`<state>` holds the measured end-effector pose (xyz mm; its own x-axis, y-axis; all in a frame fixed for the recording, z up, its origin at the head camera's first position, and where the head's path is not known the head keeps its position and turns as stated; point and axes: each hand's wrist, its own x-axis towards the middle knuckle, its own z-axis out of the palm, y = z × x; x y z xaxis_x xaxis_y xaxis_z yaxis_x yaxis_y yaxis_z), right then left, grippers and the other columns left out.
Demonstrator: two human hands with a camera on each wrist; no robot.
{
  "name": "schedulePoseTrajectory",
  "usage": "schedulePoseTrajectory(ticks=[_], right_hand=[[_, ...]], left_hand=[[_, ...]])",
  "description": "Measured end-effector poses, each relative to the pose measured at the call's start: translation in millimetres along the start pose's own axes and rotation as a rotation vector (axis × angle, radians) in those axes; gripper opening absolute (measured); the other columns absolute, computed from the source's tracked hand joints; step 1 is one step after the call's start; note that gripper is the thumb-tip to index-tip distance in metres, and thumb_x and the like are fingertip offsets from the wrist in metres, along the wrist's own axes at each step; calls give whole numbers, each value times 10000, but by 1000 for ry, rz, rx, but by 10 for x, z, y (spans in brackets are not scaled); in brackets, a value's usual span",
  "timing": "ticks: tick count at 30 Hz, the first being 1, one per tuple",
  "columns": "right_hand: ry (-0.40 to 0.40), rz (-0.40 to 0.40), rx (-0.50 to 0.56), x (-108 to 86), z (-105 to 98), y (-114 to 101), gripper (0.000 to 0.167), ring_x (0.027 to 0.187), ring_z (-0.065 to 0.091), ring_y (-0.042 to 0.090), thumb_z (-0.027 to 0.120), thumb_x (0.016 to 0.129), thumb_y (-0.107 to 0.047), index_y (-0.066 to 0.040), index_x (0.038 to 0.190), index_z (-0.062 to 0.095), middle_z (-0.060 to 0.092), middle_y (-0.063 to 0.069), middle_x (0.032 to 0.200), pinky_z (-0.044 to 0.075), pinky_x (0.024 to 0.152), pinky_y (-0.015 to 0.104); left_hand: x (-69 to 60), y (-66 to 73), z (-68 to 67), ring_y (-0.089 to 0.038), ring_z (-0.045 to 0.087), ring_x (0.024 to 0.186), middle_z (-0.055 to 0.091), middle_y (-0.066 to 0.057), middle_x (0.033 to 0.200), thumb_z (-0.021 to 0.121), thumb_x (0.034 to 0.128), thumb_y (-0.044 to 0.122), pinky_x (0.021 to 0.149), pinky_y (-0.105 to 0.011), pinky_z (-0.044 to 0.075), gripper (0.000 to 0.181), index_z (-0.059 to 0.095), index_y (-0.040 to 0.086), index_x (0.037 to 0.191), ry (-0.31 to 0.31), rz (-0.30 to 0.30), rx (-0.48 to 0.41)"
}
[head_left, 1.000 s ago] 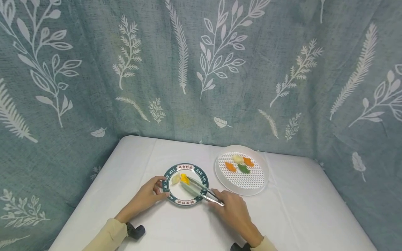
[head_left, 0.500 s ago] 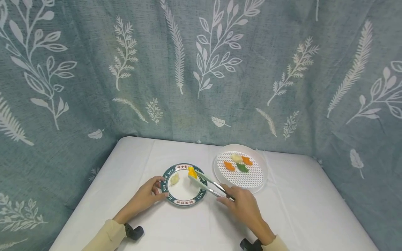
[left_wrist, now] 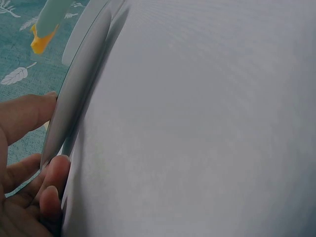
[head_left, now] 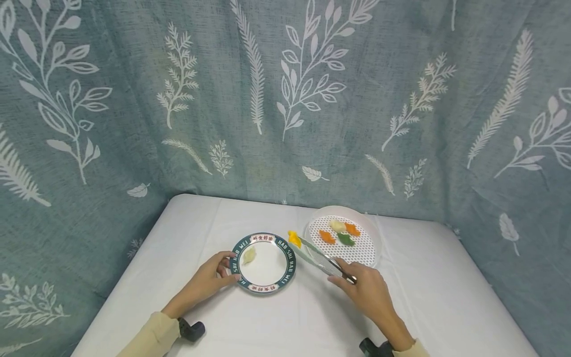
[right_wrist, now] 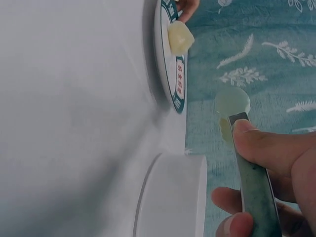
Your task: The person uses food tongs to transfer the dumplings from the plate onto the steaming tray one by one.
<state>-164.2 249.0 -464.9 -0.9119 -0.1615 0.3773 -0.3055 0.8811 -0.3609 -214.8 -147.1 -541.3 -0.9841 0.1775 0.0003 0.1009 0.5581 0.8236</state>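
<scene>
My left hand [head_left: 213, 275] grips the left rim of a white plate [head_left: 269, 267] with a dark green lettered border. In the left wrist view, the fingers [left_wrist: 58, 173] curl around the plate's edge. A pale dumpling [head_left: 249, 255] lies on the plate's left side. My right hand [head_left: 369, 290] holds tongs [head_left: 322, 260] with pale green tips. Pinched in those tips, a yellow dumpling [head_left: 294, 239] hangs in the air between the plate and a round white perforated tray [head_left: 362, 255]. The tongs' tips mostly cover it in the right wrist view.
Inside the tray sit two orange dumplings [head_left: 327, 237], a green one [head_left: 345, 239] and a pale one [head_left: 337, 226]. Both dishes stand on a white-covered table [head_left: 276, 327]. A teal leaf-patterned curtain [head_left: 276, 163] closes off the back and sides.
The yellow dumpling has been lifted off the plate in the tongs and carried right, past the plate's rim toward the tray. My left hand has stayed on the plate.
</scene>
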Motion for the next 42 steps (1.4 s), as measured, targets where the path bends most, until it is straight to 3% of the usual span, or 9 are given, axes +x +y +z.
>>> schedulePoseTrajectory(ticks=[7,11,14,19,21,30,42], right_hand=[[22,33,-19,-70,-140,173,531,618,426,100,861,821,-394,-113,1258,750,631,-60,720,351,538,277],[24,62,-32,-108,-216,262,527,646,461,125,845,839,-410,-120,1267,745,706,-5,813,372,562,302],[19,82,-40,-148,-269,338,533,646,452,131,827,851,-438,-122,1272,742,689,-18,797,359,557,310],[5,110,-76,-202,-351,479,552,602,375,119,817,854,-466,-118,1275,740,431,-78,630,302,524,294],[0,124,-92,-213,-385,534,555,592,364,121,821,852,-457,-107,1274,739,393,-80,621,298,517,290],[-66,192,-123,-223,-515,760,599,597,403,147,818,858,-458,-68,1300,713,466,-49,641,314,509,302],[-123,146,-152,-126,-606,849,582,548,354,131,829,853,-411,-10,1261,719,389,-53,588,308,484,287]], left_hand=[[-2,17,-6,-135,533,851,598,-4,1110,840,868,312,714,-293,465,675,541,137,1447,-3,1,-9],[-8,29,-7,-139,531,852,597,-7,1107,843,865,308,713,-297,466,677,542,132,1445,-3,-6,-13],[-15,32,-7,-137,532,855,597,-3,1106,843,865,310,715,-292,468,679,541,134,1447,-5,-10,-15],[-18,27,1,-133,529,853,594,5,1098,844,862,305,707,-284,467,677,543,137,1445,-1,-14,-9],[-16,26,3,-135,529,853,591,4,1095,845,861,304,704,-283,467,676,545,135,1443,2,-15,-11],[-4,5,10,-140,533,863,586,2,1104,847,860,292,704,-271,466,672,546,139,1441,4,-13,-20],[-10,7,-2,-136,528,859,589,7,1107,840,866,315,705,-284,466,669,547,141,1441,-1,-8,-16]])
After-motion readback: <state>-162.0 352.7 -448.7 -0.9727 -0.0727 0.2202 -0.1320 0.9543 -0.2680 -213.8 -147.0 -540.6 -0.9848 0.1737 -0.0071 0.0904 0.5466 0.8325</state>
